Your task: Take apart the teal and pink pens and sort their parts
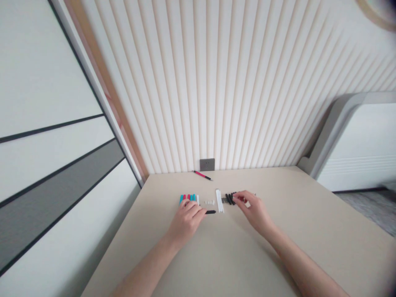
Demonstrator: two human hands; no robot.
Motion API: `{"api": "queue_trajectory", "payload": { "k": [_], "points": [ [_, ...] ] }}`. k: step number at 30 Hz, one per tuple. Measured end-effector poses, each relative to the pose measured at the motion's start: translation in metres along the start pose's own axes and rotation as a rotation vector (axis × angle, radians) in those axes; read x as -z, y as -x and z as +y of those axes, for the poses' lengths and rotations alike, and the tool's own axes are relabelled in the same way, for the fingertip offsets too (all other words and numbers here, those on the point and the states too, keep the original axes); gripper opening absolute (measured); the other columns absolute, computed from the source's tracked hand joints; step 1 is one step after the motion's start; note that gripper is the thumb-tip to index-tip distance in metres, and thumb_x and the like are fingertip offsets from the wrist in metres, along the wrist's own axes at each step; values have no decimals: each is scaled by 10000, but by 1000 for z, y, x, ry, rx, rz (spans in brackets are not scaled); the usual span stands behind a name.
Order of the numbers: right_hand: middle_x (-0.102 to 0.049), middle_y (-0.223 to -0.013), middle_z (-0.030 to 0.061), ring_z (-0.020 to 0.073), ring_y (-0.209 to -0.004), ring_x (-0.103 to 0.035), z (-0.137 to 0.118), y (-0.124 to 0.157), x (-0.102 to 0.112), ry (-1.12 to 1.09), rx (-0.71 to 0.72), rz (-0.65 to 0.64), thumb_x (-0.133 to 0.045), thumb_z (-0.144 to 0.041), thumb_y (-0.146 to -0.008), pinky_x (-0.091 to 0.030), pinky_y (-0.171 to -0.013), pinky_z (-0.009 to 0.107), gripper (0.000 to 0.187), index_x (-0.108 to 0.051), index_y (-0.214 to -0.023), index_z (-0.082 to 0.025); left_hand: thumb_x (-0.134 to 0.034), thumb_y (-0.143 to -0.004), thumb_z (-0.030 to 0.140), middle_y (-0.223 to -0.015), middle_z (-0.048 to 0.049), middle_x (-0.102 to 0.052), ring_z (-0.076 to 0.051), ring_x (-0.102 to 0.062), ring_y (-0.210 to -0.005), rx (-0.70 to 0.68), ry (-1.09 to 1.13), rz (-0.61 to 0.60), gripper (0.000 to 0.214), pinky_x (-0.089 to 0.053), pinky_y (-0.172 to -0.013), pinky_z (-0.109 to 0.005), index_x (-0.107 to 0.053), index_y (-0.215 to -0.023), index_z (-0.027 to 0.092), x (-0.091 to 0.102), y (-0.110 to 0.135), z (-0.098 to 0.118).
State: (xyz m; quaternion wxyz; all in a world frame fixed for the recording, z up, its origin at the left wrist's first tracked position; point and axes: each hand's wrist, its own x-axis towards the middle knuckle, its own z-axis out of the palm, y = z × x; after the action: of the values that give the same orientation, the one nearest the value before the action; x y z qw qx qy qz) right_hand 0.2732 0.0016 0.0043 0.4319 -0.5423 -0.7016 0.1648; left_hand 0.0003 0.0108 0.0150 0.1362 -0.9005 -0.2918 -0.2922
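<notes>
My left hand point(187, 218) rests on the beige table point(235, 255) with fingers curled round a black pen part point(210, 212) whose tip sticks out to the right. Just behind it lies a row of blue and red pen barrels point(187, 198). My right hand point(252, 208) reaches into a cluster of small black pen parts point(229, 199), its fingers pinched on a small piece there that I cannot make out. Between the hands lie several white refill tubes point(219, 200) and a few tiny white pieces point(209, 202).
A red and black pen point(202, 175) lies near the table's far edge, below a grey wall socket point(207, 164). A ribbed wall rises behind the table. White and grey panels stand at the left, a white padded furniture piece point(355, 140) at the right.
</notes>
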Motion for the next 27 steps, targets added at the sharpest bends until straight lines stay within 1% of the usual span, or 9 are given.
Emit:
{"api": "queue_trajectory", "payload": {
  "k": [2,4,7,11,13,16,24,27],
  "points": [
    [-684,-928,63,198,-806,-610,19,-8,17,101,-47,36,-490,-390,-921,-469,-733,310,246,-657,-958,-213,-557,-943,202,-817,-14,-657,-180,-591,-837,2,9,-3,86,-414,-838,-388,-628,-992,197,0,1,-1],
    [-690,-970,77,215,-857,-622,39,-14,31,241,-97,76,-463,-366,-919,-465,-785,329,261,-667,-964,-210,-552,-944,191,-826,-14,-659,-180,-591,-845,-3,14,-5,93,-413,-855,-392,-626,-1001,194,-1,2,-2],
    [-700,-1004,81,229,-914,-632,65,-16,44,440,-207,15,-445,-313,-905,-456,-818,336,273,-691,-973,-216,-546,-943,172,-840,-16,-663,-182,-594,-862,-14,12,3,109,-413,-876,-396,-625,-1016,188,0,1,-2],
    [-708,-1028,66,233,-981,-628,83,-13,51,578,-342,-81,-457,-226,-874,-448,-800,316,290,-676,-1065,-225,-549,-936,155,-825,-15,-660,-182,-599,-860,-23,5,20,110,-417,-886,-396,-634,-997,187,3,0,-2],
    [-712,-1028,58,231,-980,-630,86,-12,51,591,-380,-103,-465,-207,-868,-445,-784,310,308,-658,-1107,-227,-546,-936,152,-815,-11,-657,-180,-600,-856,-19,1,17,109,-418,-888,-396,-635,-989,185,4,0,-1],
    [-716,-1027,55,222,-936,-642,89,-12,51,557,-385,-106,-484,-207,-861,-444,-761,308,298,-658,-1102,-226,-541,-942,165,-820,-11,-657,-179,-602,-863,-10,0,12,110,-419,-895,-399,-636,-992,187,4,0,-2],
    [-724,-982,51,206,-838,-654,97,-12,46,434,-353,-46,-522,-193,-816,-454,-742,317,307,-670,-1083,-224,-541,-940,164,-824,-12,-661,-178,-604,-857,-9,8,10,120,-427,-873,-388,-647,-985,199,4,0,-2],
    [-708,-1017,66,197,-833,-644,92,-12,49,435,-336,-16,-541,-199,-803,-456,-764,319,328,-662,-1108,-211,-550,-936,167,-829,-12,-661,-178,-603,-862,-3,9,8,107,-424,-873,-387,-644,-979,194,4,-1,-2]
  ]
}}
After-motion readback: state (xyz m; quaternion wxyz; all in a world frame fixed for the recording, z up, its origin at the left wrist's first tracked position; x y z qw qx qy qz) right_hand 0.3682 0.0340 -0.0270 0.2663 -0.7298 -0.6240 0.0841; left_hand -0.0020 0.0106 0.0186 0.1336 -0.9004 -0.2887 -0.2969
